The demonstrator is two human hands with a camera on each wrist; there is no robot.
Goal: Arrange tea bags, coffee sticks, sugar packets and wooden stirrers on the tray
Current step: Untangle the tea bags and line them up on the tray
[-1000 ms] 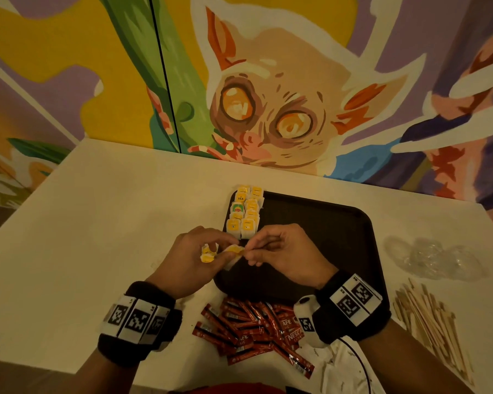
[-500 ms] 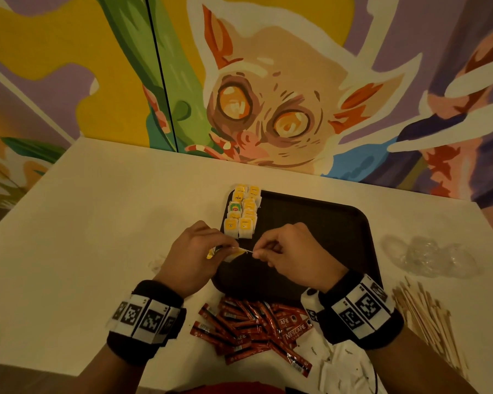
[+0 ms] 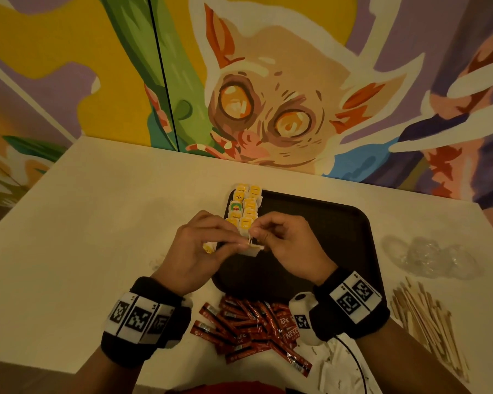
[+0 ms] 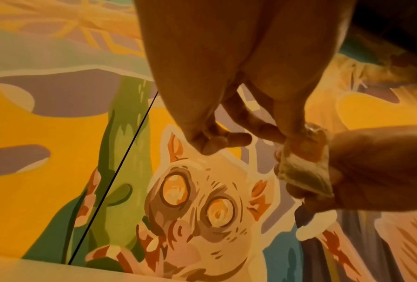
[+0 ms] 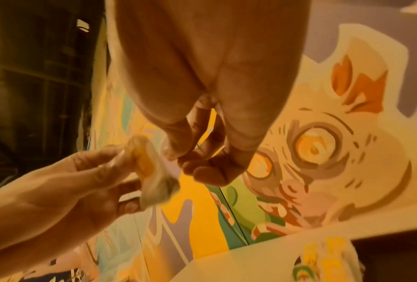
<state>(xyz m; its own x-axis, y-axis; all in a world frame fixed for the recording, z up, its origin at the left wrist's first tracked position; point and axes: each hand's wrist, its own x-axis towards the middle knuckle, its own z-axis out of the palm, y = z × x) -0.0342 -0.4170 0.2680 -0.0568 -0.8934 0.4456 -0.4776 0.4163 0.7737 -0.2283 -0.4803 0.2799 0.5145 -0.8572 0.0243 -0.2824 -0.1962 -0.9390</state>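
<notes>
Above the tray's (image 3: 339, 237) near-left corner, both hands work one tea bag (image 3: 252, 250). The left hand (image 3: 199, 251) pinches the bag between thumb and fingers, with its yellow tag (image 3: 208, 248) showing behind the knuckles. The right hand (image 3: 288, 248) pinches the bag's string (image 3: 250, 240) at the fingertips, close against the left. Neither hand rests on anything.

Placed tea bags (image 3: 244, 207) stand in two columns along the tray's left edge, the far pair overhanging the rim. Coffee sticks (image 3: 248, 328) lie heaped on the table (image 3: 97, 223) just before the tray. Stirrers (image 3: 427, 319) lie near the table's right edge, a crumpled clear wrapper (image 3: 430, 257) beyond them. White packets (image 3: 339, 368), probably sugar, sit at the near edge, partly hidden by the right wrist.

Risks, as judged:
- A hard pull on the string could tear it from the bag or its tag.
- Loose string could snag the placed columns and drag them out of line, since the hands hover just beside the nearest pair.
- The overhanging far bags could slip off the rim if nudged.

Most of the tray is bare to the right of the columns, giving free room for the remaining items. Bare table lies left of the tray.
</notes>
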